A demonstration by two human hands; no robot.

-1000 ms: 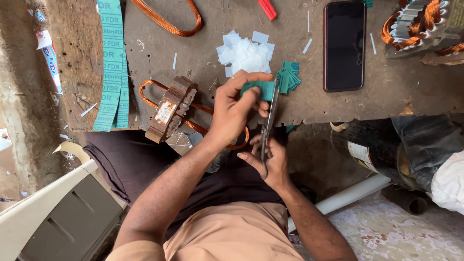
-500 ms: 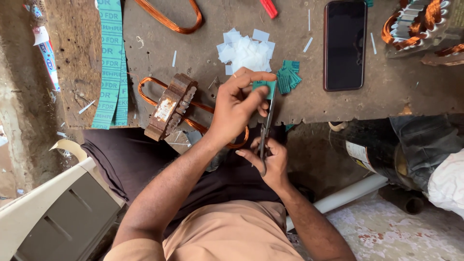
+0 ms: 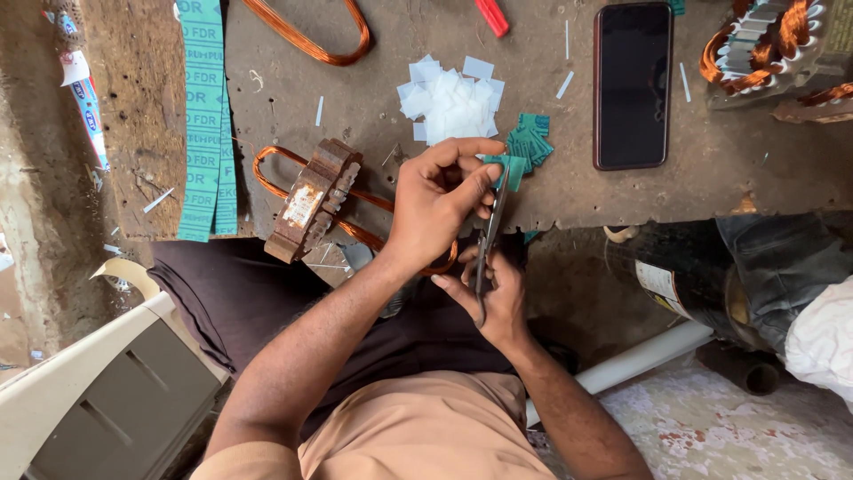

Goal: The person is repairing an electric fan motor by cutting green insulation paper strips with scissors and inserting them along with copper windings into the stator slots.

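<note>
Scissors (image 3: pixel 487 238) upright, tips toward green strip (image 3: pixel 508 167)

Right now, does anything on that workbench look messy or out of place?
Mostly scraps: thin white slivers lie scattered over the bench, and a green printed strip hangs over its front edge. Nothing looks spilled or broken.

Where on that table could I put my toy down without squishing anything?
Bare table lies right of the black phone, below the motor part. It's crowded in the middle: white paper squares, green pieces and both hands with scissors.
</note>
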